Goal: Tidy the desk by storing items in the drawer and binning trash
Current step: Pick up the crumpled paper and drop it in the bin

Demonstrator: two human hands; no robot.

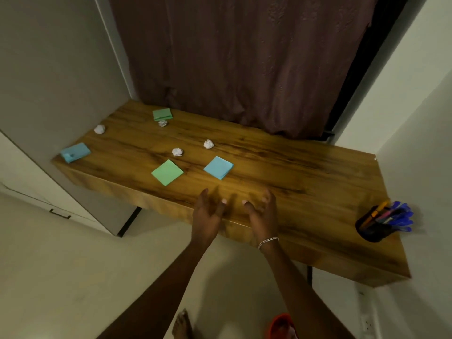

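Note:
On the wooden desk (281, 167) lie a green note pad (167, 172), a blue note pad (218, 167), a second blue pad (75, 152) at the far left edge and a second green pad (162, 114) at the back. Several crumpled white paper balls lie among them: one (177, 151) near the middle, one (208, 144) to its right, one (99, 129) at the left, one (162, 123) by the back green pad. My left hand (208, 214) and my right hand (261, 211) hover over the desk's front edge, palms facing each other, fingers apart, holding nothing.
A dark pen holder (374, 228) full of blue and coloured pens stands at the desk's right end. A dark curtain (244, 64) hangs behind the desk. A white cabinet with a black handle (60, 214) is at the left. A bare foot (182, 326) and something orange (283, 326) are on the floor.

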